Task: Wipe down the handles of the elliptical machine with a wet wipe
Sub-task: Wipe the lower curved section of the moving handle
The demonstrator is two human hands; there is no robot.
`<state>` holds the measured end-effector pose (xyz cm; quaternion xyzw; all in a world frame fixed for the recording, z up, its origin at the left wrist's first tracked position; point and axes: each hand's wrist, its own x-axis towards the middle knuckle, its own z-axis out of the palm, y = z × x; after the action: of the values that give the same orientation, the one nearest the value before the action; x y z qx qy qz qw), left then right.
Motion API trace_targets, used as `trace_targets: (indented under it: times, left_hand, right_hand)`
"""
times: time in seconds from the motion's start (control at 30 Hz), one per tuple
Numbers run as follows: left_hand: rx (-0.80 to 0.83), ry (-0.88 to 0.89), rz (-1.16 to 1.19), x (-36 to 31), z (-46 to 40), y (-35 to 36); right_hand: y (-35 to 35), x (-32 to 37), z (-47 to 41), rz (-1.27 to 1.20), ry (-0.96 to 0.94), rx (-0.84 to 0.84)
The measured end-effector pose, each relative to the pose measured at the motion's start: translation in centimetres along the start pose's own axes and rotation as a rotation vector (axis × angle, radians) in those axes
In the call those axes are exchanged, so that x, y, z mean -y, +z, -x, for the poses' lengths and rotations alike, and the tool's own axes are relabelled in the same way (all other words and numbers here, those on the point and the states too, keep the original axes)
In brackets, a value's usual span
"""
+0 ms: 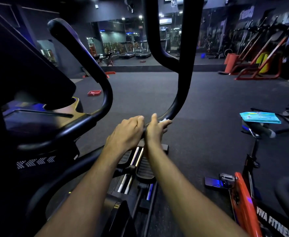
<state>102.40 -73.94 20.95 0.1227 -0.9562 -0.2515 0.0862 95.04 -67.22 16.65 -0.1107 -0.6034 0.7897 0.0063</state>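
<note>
Black foam-looking grip over bent steel tube, sweeping from top centre of the frame down to the middle: the right-hand handle (183,93) of the elliptical, rigid and fixed to the machine, likely a touch springy on the surface and grabby under a damp cloth. Second handle (96,72) arching through the upper left, untouched. White scrap of wet wipe (164,119) just showing at centre frame, pressed against the low bend of the tube; thin, limp, light, probably prone to bunching and tearing if dragged hard, so best wrapped round the tube and slid along with even pressure.

Right hand (155,129) lying along the tube, fingers stretched forward over the wipe, thumb raised; whether curled underneath or merely pressing, impossible to tell. Left hand (128,132) directly beside, touching the right, fingers curled round the lower part of the same bar, seemingly to steady it.

Most of the wipe hidden under the fingers. Underside of the bar and the contact there unseen. Top of the handle cut off by the upper frame edge. Console at left lost in shadow. Blue packet (260,118) at right edge on a bike saddle, likely the wipe pack, print unreadable. Red bike frame (243,202) cropped at lower right.
</note>
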Motion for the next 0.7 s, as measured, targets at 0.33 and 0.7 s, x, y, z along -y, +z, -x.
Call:
trace_targets:
  times: [0.33,0.7]
  left_hand:
    - [-0.034,0.068,0.123,-0.1,0.4,-0.4]
    - [-0.143,0.107,0.412,-0.3,1.6,-1.5]
  right_hand:
    - [-1.8,0.8,-3.2,0.325,-0.272,0.005]
    - [-2.3,-6.7,7.0,0.502,-0.700,0.332]
